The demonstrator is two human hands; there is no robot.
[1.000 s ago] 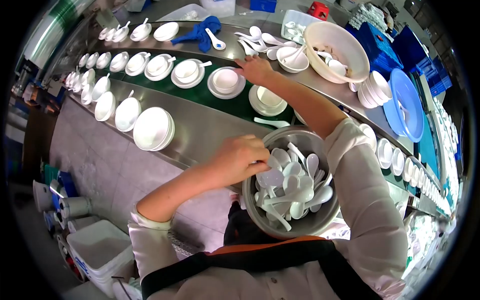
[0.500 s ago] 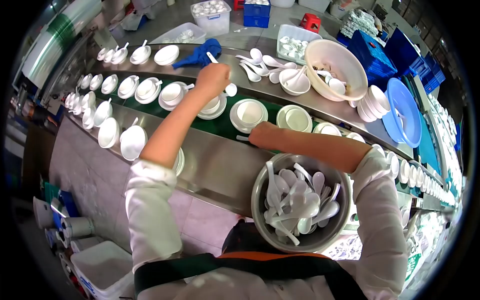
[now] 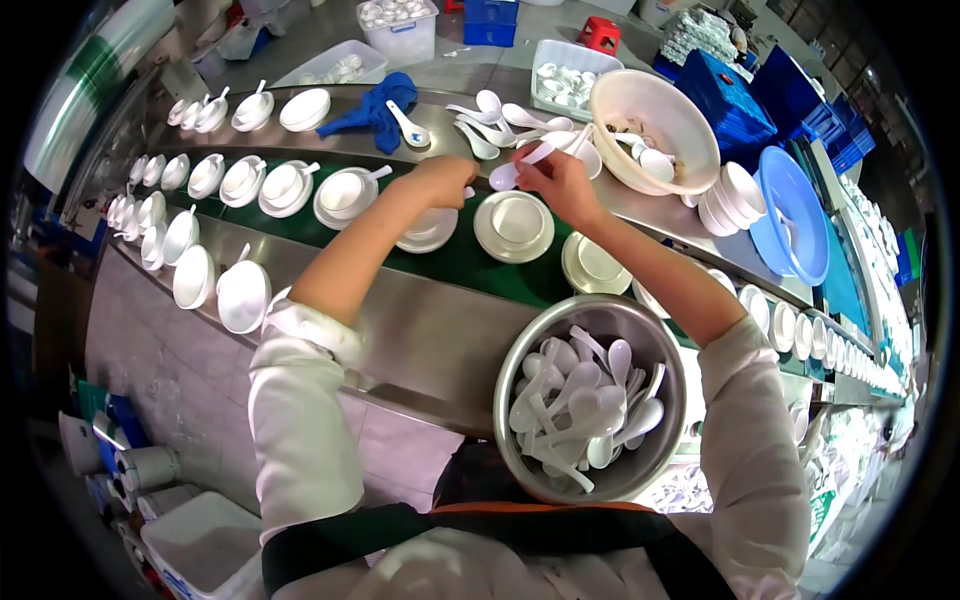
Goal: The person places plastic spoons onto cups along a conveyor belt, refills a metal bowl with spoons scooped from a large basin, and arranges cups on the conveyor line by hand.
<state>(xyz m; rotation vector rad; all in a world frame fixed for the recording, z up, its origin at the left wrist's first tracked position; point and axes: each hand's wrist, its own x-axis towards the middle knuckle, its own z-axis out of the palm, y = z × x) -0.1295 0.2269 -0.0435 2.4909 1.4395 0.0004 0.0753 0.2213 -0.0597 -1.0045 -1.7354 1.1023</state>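
Partly hidden: bowl (image 3: 436, 217) behind left hand (image 3: 438, 182); right hand (image 3: 562, 182) pinches spoon (image 3: 504, 177).

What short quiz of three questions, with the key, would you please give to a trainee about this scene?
1. Fill in: the right hand holds a white ____.
2. True or false: the left hand is nearer the blue cloth than the right hand is.
3. Multiple choice: what colour is the stool? A) green; B) red; C) white.

Key: 1. spoon; 2. true; 3. B.
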